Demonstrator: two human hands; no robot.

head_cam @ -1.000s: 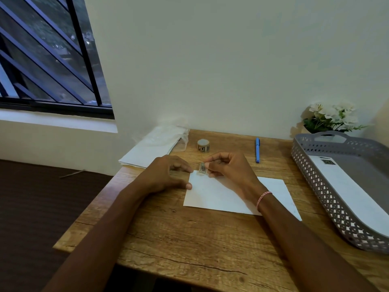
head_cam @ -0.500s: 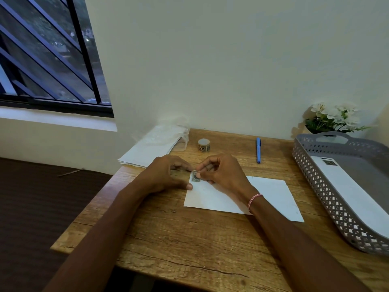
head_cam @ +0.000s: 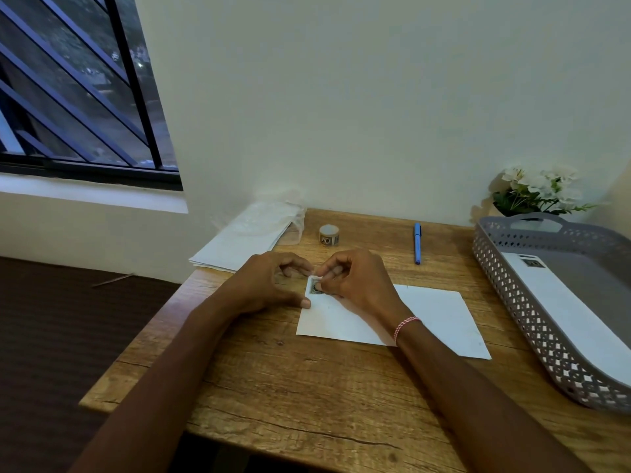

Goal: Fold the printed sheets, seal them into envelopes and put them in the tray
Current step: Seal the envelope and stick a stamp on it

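While the envelope (head_cam: 426,319) lies flat on the wooden table (head_cam: 307,387), towards its middle and a little right, both hands meet at its far-left corner; the right hand (head_cam: 355,281) is curled tight, its thumb tip pressing down on a small dark stamp (head_cam: 314,289) at that corner and its bent forefinger closing on the stamp's upper edge, so the stamp is pinched between the two; a pink-and-white bracelet (head_cam: 406,326) circles that wrist, which rests across the envelope; the left hand (head_cam: 269,285) is arched with its fingers curled, the thumb tip pinning the envelope's left edge just below the stamp, the fingertips close to the same corner, though whether they touch the paper I cannot tell; a grey perforated tray (head_cam: 512,278) stands at the table's right edge, apart from the envelope, with a second envelope (head_cam: 573,319) lying inside it, a stamp on its far corner; behind the hands a roll of stamps (head_cam: 329,235) stands upright, and a blue pen (head_cam: 417,243) lies to its right, near the wall; a stack of white papers (head_cam: 235,247) overhangs the far-left corner of the table, with crumpled clear plastic (head_cam: 273,209) on top; white flowers (head_cam: 539,189) sit behind the tray.
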